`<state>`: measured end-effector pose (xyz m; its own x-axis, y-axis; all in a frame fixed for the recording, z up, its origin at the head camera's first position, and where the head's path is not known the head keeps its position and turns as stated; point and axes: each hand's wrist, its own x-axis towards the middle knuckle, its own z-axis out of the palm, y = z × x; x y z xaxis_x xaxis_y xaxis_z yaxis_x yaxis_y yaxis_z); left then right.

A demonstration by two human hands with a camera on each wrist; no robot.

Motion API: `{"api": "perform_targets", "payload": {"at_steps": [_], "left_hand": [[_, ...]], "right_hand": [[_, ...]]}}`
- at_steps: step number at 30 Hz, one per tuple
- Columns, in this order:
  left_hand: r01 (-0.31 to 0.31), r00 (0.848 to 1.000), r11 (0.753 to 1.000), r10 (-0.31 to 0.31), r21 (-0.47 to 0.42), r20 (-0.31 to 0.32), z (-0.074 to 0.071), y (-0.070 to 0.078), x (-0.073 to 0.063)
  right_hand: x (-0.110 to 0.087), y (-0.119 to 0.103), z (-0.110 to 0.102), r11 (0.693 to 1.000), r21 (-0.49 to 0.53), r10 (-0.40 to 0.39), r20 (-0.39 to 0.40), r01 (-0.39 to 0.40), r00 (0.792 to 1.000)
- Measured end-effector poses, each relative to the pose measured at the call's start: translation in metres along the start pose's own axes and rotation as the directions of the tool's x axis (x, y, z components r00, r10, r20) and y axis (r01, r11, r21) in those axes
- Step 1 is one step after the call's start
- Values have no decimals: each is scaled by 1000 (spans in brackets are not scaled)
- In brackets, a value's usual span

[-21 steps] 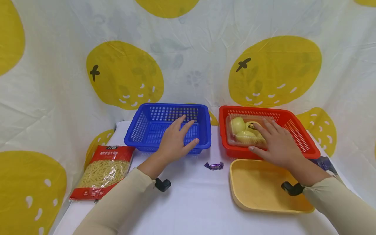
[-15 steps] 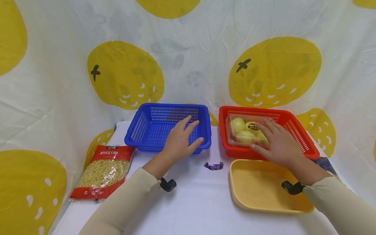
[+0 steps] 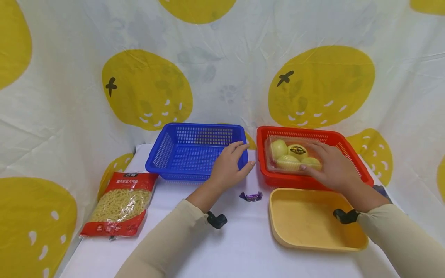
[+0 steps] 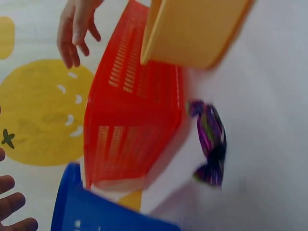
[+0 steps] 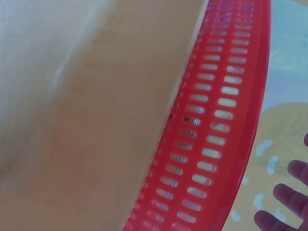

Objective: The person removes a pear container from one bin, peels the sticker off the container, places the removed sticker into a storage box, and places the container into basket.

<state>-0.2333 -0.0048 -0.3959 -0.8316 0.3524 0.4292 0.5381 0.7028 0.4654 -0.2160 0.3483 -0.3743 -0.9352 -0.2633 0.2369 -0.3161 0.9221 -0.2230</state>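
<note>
Above the front right corner of the blue basket [image 3: 194, 175], my left hand [image 3: 229, 164] hovers with fingers spread and holds nothing. My right hand [image 3: 335, 168] is over the red basket [image 3: 274, 178], its fingers at the right end of a clear plastic box [image 3: 272, 166]. Whether they touch the box cannot be told. Inside the box are several round pale yellow-green fruits [image 3: 279, 148], one under a black and gold label. A purple wrapped candy [image 3: 252, 197] lies on the white cloth; in the left wrist view the candy [image 4: 211, 139] is in front of the red basket's wall.
A yellow-orange tray [image 3: 313, 220] stands in front of the red basket, below my right forearm. The red and clear pasta bag [image 3: 119, 204] lies at the left. A dark item [image 3: 382, 191] is partly hidden behind my right wrist. A patterned curtain [image 3: 226, 77] hangs behind.
My left hand has moved right, from over the blue basket's middle to its front right corner. My right hand has shifted slightly, uncovering more fruit. The box stays in the red basket.
</note>
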Motion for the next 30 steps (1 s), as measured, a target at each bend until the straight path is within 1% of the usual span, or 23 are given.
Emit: {"api": "perform_targets", "payload": {"at_steps": [3, 6, 11, 14, 16, 18, 20, 23, 26, 28, 30], "left_hand": [[23, 1000, 998, -23, -53, -6, 8, 9, 3], [49, 999, 994, -49, -99, 8, 14, 19, 5], [80, 996, 986, -75, -146, 38, 23, 31, 7], [88, 996, 981, -80, -174, 50, 28, 38, 8], [94, 995, 978, -84, -189, 60, 32, 42, 8], [103, 993, 973, -89, -208, 75, 37, 47, 8], [122, 990, 967, -103, -224, 93, 41, 50, 8], [145, 986, 959, -119, -244, 117, 48, 54, 6], [140, 987, 955, -113, -263, 118, 53, 56, 5], [132, 989, 953, -105, -274, 108, 56, 56, 4], [137, 989, 946, -113, -293, 100, 59, 57, 4]], "right_hand": [[0, 7, 0, 999, 44, -25, -35, 26, 999], [1, 15, -1, 991, 116, -56, -75, 64, 996], [4, 28, 0, 972, 226, -44, -73, 59, 996], [6, 37, 0, 966, 256, -16, -47, 28, 999], [7, 42, -1, 966, 258, 6, -29, 2, 1000], [7, 49, -2, 966, 254, 50, 5, -50, 999], [7, 54, -4, 959, 262, 100, 43, -108, 994], [7, 58, -6, 935, 305, 163, 91, -183, 983], [9, 60, -7, 917, 340, 179, 109, -206, 978], [12, 61, -8, 919, 333, 184, 115, -212, 976], [15, 63, -8, 924, 318, 183, 122, -213, 976]]}}
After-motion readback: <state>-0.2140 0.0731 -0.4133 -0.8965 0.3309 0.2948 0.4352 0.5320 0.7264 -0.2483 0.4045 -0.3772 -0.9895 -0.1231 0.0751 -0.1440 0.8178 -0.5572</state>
